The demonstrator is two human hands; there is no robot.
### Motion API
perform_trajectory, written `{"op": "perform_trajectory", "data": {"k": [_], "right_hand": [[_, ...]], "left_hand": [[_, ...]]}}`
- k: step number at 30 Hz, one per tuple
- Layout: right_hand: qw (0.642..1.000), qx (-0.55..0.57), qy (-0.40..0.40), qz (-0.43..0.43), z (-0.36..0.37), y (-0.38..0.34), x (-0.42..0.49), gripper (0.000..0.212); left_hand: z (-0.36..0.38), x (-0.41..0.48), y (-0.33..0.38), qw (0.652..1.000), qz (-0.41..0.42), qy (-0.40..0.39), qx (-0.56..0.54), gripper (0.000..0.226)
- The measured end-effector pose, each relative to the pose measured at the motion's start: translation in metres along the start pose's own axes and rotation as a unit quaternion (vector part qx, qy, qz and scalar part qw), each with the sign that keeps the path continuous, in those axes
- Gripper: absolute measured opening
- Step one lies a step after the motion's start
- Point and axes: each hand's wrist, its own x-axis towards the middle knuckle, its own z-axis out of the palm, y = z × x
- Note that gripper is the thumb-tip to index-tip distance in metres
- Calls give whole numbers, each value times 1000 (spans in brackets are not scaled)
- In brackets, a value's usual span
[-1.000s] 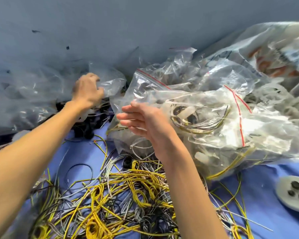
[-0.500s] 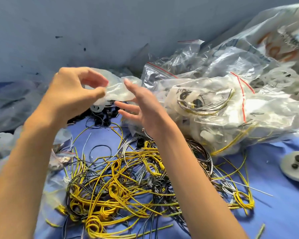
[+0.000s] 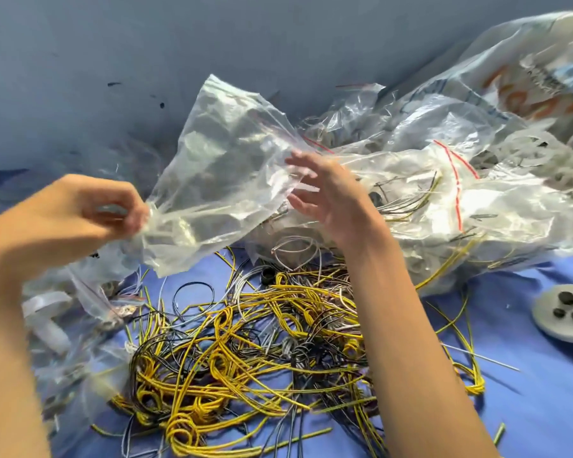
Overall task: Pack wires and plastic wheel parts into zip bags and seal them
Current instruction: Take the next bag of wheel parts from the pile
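Above the blue cloth (image 3: 543, 391), held up off the heap:

Item 1. Empty zip bag (image 3: 225, 180), clear and crumpled, nothing inside. The left hand (image 3: 80, 216) pinches its lower left corner, finger and thumb pressed together on a bunched bit of film. The right hand (image 3: 331, 200) is at the bag's right edge with its fingers spread and straight, gripping nothing (the fingertips show blurred through the plastic, so I cannot tell whether they touch it).

Item 2. Loose wires (image 3: 245, 352), yellow, black and grey, tangled on the cloth directly beneath the bag. Unpacked.

Item 3. Filled bags (image 3: 444, 200), with red zip strips, piled behind the right hand against a printed sack (image 3: 526, 77).

Item 4. Grey wheel disc (image 3: 563, 312), lying flat at far right, well apart from the hands.

Step in hand, by my reckoning: shaking out a fresh bag before filling. The next move calls for finding the mouth, which I cannot make out, parting its two lips with both hands, then freeing one hand to gather wires.
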Motion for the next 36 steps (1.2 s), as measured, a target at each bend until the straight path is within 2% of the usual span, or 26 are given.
{"op": "perform_trajectory", "data": {"k": [3,5,7,10,11,13,14,16,17,18,20,22,24,26,29,33,36], "right_hand": [[998,-28,55,-32,-2,0,4,31],[996,-75,40,-33,-5,-2,2,31],[990,-139,11,-23,-8,-2,2,20],[974,-219,30,-56,-5,2,4,6],[963,-244,60,-97,-2,3,6,11],[937,-278,106,-184,2,5,9,43],[926,-292,108,-216,4,5,8,56],[910,-327,59,-246,9,7,8,58],[913,-330,15,-240,12,8,6,58],[918,-324,-34,-226,17,10,5,61],[922,-314,-109,-199,25,12,1,68],[914,-316,-176,-182,31,12,-3,49],[894,-346,-231,-165,31,12,-5,24],[885,-381,-239,-120,27,14,-7,18],[886,-399,-232,-48,23,18,-7,29],[928,-295,-224,45,23,20,-6,55],[940,-299,-162,4,23,23,1,36]], "left_hand": [[-2,1,-18,998,-60,-20,7,49],[-3,1,-19,996,-70,-45,20,39],[-2,1,-17,994,-77,-69,30,33],[3,6,-20,991,-126,-9,49,40],[5,7,-18,988,-139,27,61,46],[14,9,-5,981,-143,89,97,49],[19,13,4,977,-138,115,112,46],[29,22,23,973,-137,161,91,28],[35,29,32,973,-148,172,36,14],[42,35,40,970,-170,168,-40,9],[58,47,56,952,-215,148,-161,33],[75,53,64,955,-237,137,-113,50],[88,51,68,958,-247,145,11,50],[96,50,67,959,-236,143,58,33],[98,47,67,973,-188,128,45,24],[96,45,67,976,-137,164,34,29],[96,44,66,987,-109,116,-11,35]]}}
